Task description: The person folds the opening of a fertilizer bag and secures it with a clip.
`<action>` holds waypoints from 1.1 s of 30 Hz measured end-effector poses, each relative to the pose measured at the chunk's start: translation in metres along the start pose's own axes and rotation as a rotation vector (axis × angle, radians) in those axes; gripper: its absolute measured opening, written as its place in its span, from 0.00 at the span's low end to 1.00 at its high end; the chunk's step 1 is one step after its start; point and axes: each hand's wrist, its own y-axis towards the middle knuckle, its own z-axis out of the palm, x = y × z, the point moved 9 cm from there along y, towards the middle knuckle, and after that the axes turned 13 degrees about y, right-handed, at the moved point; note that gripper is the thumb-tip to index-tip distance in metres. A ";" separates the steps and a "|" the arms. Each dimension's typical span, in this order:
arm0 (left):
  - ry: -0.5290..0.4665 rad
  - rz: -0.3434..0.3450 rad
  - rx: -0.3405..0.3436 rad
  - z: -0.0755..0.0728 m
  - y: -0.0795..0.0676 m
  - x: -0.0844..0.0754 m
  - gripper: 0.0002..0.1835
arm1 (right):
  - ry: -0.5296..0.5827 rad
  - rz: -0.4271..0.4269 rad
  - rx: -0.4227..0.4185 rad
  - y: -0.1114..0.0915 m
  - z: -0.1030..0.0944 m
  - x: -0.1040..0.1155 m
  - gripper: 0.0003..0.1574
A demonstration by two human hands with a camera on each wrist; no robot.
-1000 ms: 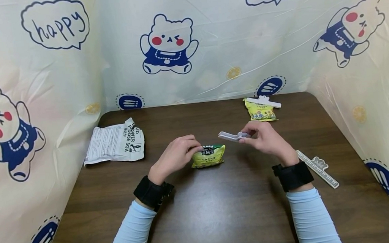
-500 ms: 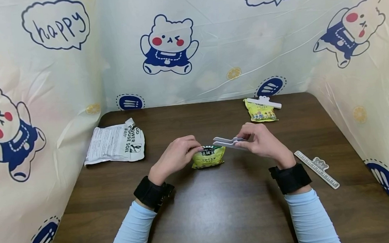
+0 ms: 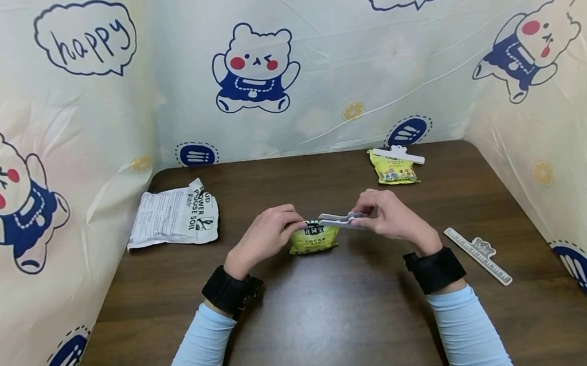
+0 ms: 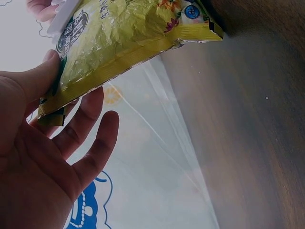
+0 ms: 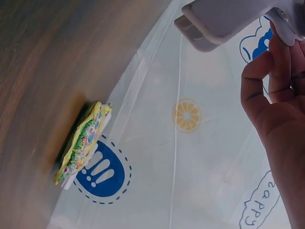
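Observation:
A small yellow-green packet [image 3: 313,241] stands near the middle of the table, its dark green top edge pinched at the left end by my left hand [image 3: 268,231]. In the left wrist view the thumb lies on one face of the packet [image 4: 119,43] and the other fingers are behind it. My right hand [image 3: 391,215] grips a whitish sealing clip [image 3: 342,220] by its handle. The clip's two long bars are spread apart and reach the right part of the packet's top edge. Whether the edge lies between the bars is hard to make out.
A second yellow packet [image 3: 395,169] with a white clip [image 3: 397,154] across its top lies at the back right. Another white clip [image 3: 478,256] lies right of my right wrist. A white soil bag [image 3: 174,215] lies at the left. Printed sheeting walls surround the table [image 3: 326,330].
My right hand has moved left and slightly nearer, bringing the clip to the packet's top edge. The clip's bars have spread apart. My left hand has stayed on the packet.

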 end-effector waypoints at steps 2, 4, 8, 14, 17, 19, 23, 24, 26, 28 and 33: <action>0.001 0.000 0.000 0.000 -0.001 0.000 0.06 | 0.004 0.002 0.003 0.000 0.002 0.000 0.06; 0.003 0.001 0.000 0.000 -0.001 -0.001 0.06 | 0.003 -0.002 0.006 0.000 0.004 0.001 0.06; 0.006 0.001 0.005 0.000 0.000 -0.001 0.07 | -0.002 -0.005 0.016 0.000 0.005 0.000 0.06; 0.006 -0.003 0.006 0.000 0.000 -0.001 0.07 | 0.000 -0.008 0.027 0.003 0.008 0.000 0.07; 0.005 -0.002 0.005 0.000 0.000 -0.001 0.07 | -0.002 -0.003 0.033 0.004 0.010 -0.001 0.07; 0.006 0.000 0.004 0.000 0.000 -0.001 0.07 | -0.011 0.012 0.032 0.004 0.012 -0.002 0.08; 0.013 0.001 0.003 0.001 -0.001 0.000 0.07 | -0.027 0.055 0.027 0.004 0.013 -0.004 0.09; 0.012 -0.001 0.004 0.001 0.000 0.000 0.07 | -0.028 0.067 0.027 0.004 0.013 -0.005 0.09; 0.010 -0.009 0.009 0.001 -0.001 0.001 0.07 | -0.026 0.082 0.031 0.004 0.013 -0.005 0.10; 0.008 -0.017 0.016 0.001 0.000 0.001 0.07 | -0.026 0.089 0.034 0.004 0.014 -0.005 0.12; -0.009 -0.039 0.028 -0.003 -0.001 0.004 0.08 | -0.007 0.107 0.032 0.004 0.013 -0.006 0.14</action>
